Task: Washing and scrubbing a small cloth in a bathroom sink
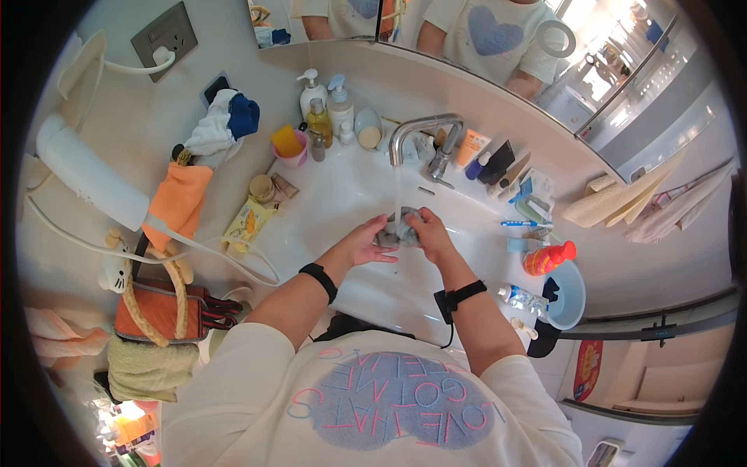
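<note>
A wet, crumpled grey cloth (408, 238) is under the stream of water (398, 192) from a curved metal faucet (426, 121). My right hand (435, 234) grips its right side, thumb on top. On the left side, my left hand (367, 240) has the cloth between its thumb and spread fingers; the fingers' hold is partly hidden. Both hands are above the white washbasin (315, 216), below the spout. A black strap is on each forearm, and the right one bears a small black device.
Behind the basin are pump bottles (340, 108), a pink cup (292, 149) and an orange-white tube (471, 147). Along the right rim lie a toothbrush (525, 223), a red bottle (548, 258) and a light-blue basin (571, 298). A white hair dryer (93, 175) and its cord are at left.
</note>
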### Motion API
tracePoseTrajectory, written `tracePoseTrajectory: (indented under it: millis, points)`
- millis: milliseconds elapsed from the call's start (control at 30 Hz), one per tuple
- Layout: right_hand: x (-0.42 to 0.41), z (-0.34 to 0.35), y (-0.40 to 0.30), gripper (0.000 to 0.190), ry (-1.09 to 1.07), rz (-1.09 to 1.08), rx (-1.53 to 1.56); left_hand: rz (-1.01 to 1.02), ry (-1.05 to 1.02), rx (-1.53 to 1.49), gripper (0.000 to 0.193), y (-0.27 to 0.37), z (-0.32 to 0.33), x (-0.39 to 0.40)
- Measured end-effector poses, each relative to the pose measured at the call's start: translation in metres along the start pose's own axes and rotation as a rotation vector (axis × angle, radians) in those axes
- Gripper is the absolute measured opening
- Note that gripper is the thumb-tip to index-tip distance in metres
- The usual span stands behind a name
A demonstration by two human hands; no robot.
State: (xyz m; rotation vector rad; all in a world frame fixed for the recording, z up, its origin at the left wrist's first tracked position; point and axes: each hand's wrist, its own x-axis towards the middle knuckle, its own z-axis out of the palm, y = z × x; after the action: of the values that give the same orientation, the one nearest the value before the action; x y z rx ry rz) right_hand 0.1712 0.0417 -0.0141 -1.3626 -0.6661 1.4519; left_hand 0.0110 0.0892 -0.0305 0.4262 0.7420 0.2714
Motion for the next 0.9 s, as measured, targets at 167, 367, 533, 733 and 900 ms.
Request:
tracePoseTrajectory:
  millis: [167, 367, 533, 733, 900]
  points:
    - [-0.026, 0.036, 0.013, 0.045, -0.026, -0.359, -0.516, 0.081, 0.029, -0.188, 0.04, 0.0, -0.026, 0.023]
    - [-0.017, 0.023, 0.016, 0.068, 0.098, -0.674, -0.758, 0.057, 0.098, -0.097, 0.05, 0.007, 0.035, -0.01]
    - [-0.005, 0.023, 0.013, 0.046, 0.113, -0.66, -0.585, 0.246, 0.207, 0.032, 0.04, -0.001, 0.048, 0.001]
    - [0.002, 0.021, 0.004, 0.038, 0.141, -0.45, -0.467, 0.724, 0.43, 0.735, 0.031, 0.01, 0.042, 0.019]
    - [-0.013, 0.036, -0.02, 0.042, 0.037, 0.032, -0.099, 0.891, 0.479, 1.452, 0.031, 0.024, 0.028, 0.015]
